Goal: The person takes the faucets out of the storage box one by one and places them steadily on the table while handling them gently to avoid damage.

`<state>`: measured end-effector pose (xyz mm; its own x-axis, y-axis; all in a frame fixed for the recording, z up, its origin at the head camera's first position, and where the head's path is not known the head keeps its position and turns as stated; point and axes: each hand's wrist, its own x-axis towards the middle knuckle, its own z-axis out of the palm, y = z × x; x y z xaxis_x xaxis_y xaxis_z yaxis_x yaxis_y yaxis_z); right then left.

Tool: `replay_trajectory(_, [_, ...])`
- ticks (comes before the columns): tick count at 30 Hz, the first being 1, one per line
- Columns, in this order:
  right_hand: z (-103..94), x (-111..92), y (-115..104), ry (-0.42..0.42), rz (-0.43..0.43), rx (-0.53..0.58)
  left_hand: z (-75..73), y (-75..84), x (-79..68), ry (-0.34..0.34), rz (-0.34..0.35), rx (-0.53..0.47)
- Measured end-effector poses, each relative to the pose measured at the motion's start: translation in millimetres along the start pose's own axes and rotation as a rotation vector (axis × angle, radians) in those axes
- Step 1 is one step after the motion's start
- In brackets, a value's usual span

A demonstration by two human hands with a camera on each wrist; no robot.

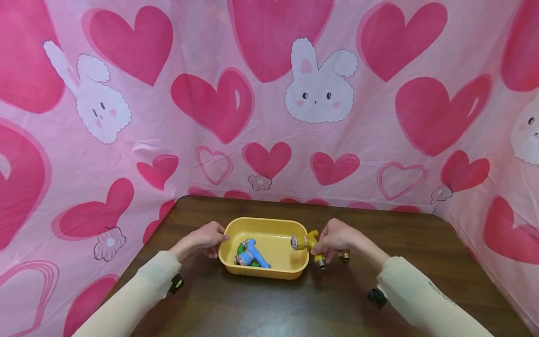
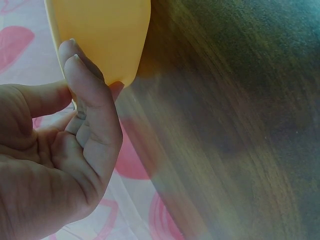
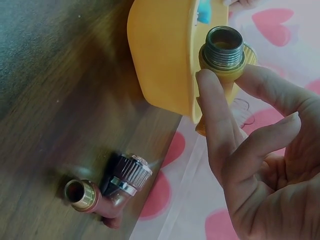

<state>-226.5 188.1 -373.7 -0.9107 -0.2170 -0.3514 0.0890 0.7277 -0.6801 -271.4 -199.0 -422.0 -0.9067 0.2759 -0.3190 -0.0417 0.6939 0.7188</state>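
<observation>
A yellow valve (image 1: 312,240) with a metal threaded end is held at the right-hand end of a yellow tray (image 1: 263,273), its ridged knob over the rim and its threaded end outside; whether the valve touches the rim cannot be told. The right hand (image 1: 338,236) pinches it between thumb and fingers, drawn in narrow about the body. Inside the tray, toward its left side, a blue valve (image 1: 253,253) lies over a green valve (image 1: 241,249), which is partly hidden. At the opposite end, the left hand (image 1: 208,238) grips the rim, thumb and fingers closed on the edge, apparently to steady it. The step in hand looks to be bringing the yellow valve across the rim; the next move would seem to call for carrying the threaded end clear of the wall, lowering the piece onto the bare floor beside the other two, and only then spreading the fingers. On the brown wooden table (image 1: 236,306), a reddish valve (image 3: 106,206) with a dark ridged knob lies near the right hand, outside the tray. Beyond hangs a pink cloth (image 1: 269,128) printed with hearts and white rabbits.
</observation>
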Motion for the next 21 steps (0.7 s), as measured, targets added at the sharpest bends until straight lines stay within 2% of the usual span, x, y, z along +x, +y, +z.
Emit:
replay_trajectory(8, [-4.1,-3.9,5.3,0.015,0.001,-0.024,0.2,0.4,-0.8,0.001,-0.005,0.002])
replay_trajectory(21, [-6.7,-6.9,13.7,0.021,0.002,0.002,0.8,2.8,-3.3,0.006,-0.002,0.02])
